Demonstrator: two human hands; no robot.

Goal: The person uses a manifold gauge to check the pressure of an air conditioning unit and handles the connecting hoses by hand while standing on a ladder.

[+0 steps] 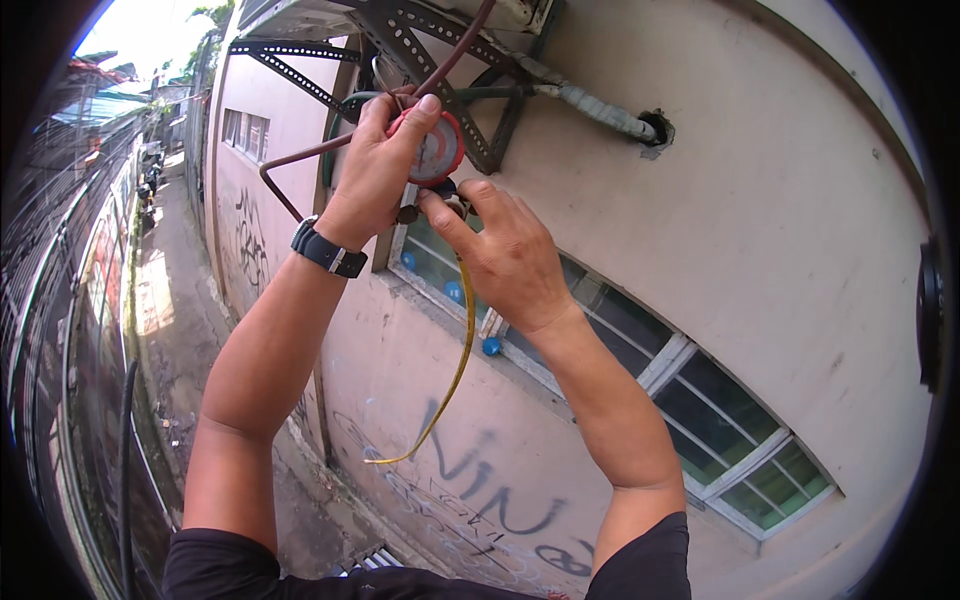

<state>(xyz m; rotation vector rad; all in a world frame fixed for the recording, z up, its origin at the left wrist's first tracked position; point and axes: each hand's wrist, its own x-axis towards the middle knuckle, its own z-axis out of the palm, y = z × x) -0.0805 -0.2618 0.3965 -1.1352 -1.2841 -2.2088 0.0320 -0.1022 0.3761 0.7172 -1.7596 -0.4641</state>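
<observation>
My left hand (378, 165) grips a round red pressure gauge (436, 146) from its left side, thumb up along its rim, just below the perforated metal bracket (485, 140). My right hand (508, 250) is curled at the fitting (410, 205) under the gauge, forefinger and thumb on it; what exactly they pinch is partly hidden. A yellow hose (463, 345) hangs from there in a curve to a free end. A dark reddish pipe (300, 155) runs behind my left hand and bends downward at the left.
An insulated pipe (610, 115) enters a hole in the beige wall (780, 200). Below are a barred window (735, 430) with blue round objects (491, 345) at its sill, and spray-painted markings. A narrow alley (180, 290) with railings and dense cables (45, 250) lies far below at the left.
</observation>
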